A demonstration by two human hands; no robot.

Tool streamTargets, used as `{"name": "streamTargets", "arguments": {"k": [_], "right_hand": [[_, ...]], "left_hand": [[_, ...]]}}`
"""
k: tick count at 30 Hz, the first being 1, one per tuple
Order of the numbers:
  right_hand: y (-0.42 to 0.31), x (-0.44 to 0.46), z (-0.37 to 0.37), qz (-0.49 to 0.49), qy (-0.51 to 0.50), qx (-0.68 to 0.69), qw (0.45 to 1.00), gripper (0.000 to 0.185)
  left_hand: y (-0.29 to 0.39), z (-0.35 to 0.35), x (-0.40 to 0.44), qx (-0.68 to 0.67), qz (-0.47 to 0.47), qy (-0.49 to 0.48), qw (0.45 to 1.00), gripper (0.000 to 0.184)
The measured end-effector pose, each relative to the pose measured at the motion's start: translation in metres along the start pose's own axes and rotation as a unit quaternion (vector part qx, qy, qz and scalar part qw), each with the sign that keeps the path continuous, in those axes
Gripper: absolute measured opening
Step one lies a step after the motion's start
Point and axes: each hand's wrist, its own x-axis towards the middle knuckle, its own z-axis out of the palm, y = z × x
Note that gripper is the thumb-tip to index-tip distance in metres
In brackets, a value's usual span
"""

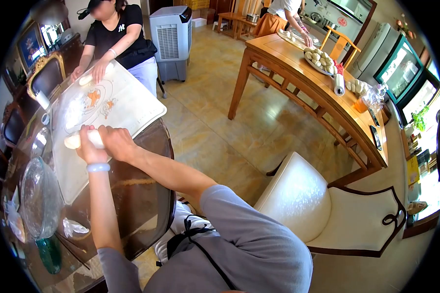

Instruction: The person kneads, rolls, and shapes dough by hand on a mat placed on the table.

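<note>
A thick roll of pale dough (73,142) lies near the close edge of a white printed kneading mat (132,110). My left hand (90,149), with a pale bangle at the wrist, is wrapped round the roll near its left part. Closed over the right part of the same dough is my right hand (117,143), its knuckles up. The two hands are side by side, and dough shows between them and beyond the left one. Across the mat, another person's hands (99,71) press a second piece of dough (86,79).
A clear plastic-lined bowl (39,198), a crumpled tissue (75,227) and a green bottle-like object (49,255) are on the dark table at left. A cream chair (298,195) stands at right. Behind it, a wooden table (264,46) bears a plate of dough pieces (320,59).
</note>
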Motion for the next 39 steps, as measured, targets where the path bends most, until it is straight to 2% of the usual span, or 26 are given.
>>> {"name": "streamTargets", "arguments": {"k": [3, 6, 9, 10, 12, 13, 14, 15, 17, 18, 21, 24, 27, 30, 33, 36, 39], "right_hand": [[-0.001, -0.001, -0.002, -0.015, -0.007, -0.003, 1.000, 0.027], [-0.001, 0.000, -0.003, -0.030, 0.005, -0.002, 1.000, 0.035], [-0.009, 0.000, -0.015, -0.024, -0.025, 0.047, 0.998, 0.059], [-0.011, -0.001, -0.019, -0.036, -0.004, 0.042, 0.998, 0.067], [-0.012, -0.002, -0.023, -0.060, 0.039, 0.034, 0.997, 0.083], [-0.010, -0.002, -0.022, -0.073, 0.052, 0.041, 0.995, 0.085], [-0.007, -0.001, -0.020, -0.087, 0.065, 0.048, 0.993, 0.086], [-0.005, 0.000, -0.019, -0.101, 0.078, 0.055, 0.990, 0.088], [-0.005, 0.001, -0.019, -0.112, 0.092, 0.061, 0.988, 0.085], [-0.005, 0.002, -0.019, -0.118, 0.099, 0.064, 0.986, 0.084], [0.000, 0.004, -0.018, -0.098, 0.078, 0.063, 0.990, 0.078], [0.001, 0.005, -0.018, -0.090, 0.106, 0.070, 0.988, 0.071], [-0.002, 0.003, -0.022, -0.067, 0.106, 0.081, 0.989, 0.067], [-0.013, 0.004, -0.025, -0.070, 0.098, 0.097, 0.988, 0.065], [-0.008, 0.005, -0.022, -0.100, 0.110, 0.090, 0.985, 0.064], [-0.002, 0.007, -0.020, -0.108, 0.115, 0.077, 0.984, 0.062], [0.000, 0.008, -0.020, -0.120, 0.108, 0.070, 0.984, 0.059]], "left_hand": [[0.003, -0.005, 0.006, 0.015, -0.002, 0.014, 1.000, 0.020], [0.008, 0.001, 0.002, 0.030, 0.011, 0.016, 0.999, 0.020], [0.017, 0.006, 0.000, 0.096, 0.054, -0.007, 0.994, 0.022], [0.020, 0.008, 0.002, 0.126, 0.072, -0.019, 0.989, 0.023], [0.028, 0.009, 0.013, 0.229, 0.188, -0.040, 0.954, 0.026], [0.033, 0.006, 0.023, 0.278, 0.245, -0.050, 0.927, 0.027], [0.039, -0.004, 0.038, 0.376, 0.282, -0.107, 0.876, 0.038], [0.048, -0.001, 0.031, 0.501, 0.285, -0.100, 0.811, 0.042], [0.073, 0.012, 0.013, 0.718, 0.274, -0.081, 0.635, 0.050], [0.078, 0.013, 0.016, 0.780, 0.206, -0.104, 0.581, 0.058], [0.043, -0.037, 0.060, 0.813, 0.240, -0.211, 0.487, 0.057], [0.038, -0.041, 0.050, 0.814, 0.114, -0.236, 0.518, 0.056], [0.035, -0.045, 0.041, 0.817, 0.173, -0.161, 0.525, 0.057], [0.019, -0.058, 0.044, 0.857, 0.178, -0.139, 0.464, 0.055], [0.014, -0.057, 0.059, 0.858, 0.200, -0.171, 0.441, 0.053], [0.014, -0.064, 0.094, 0.834, 0.198, -0.193, 0.477, 0.053], [0.020, -0.063, 0.102, 0.833, 0.218, -0.232, 0.453, 0.055]]}}
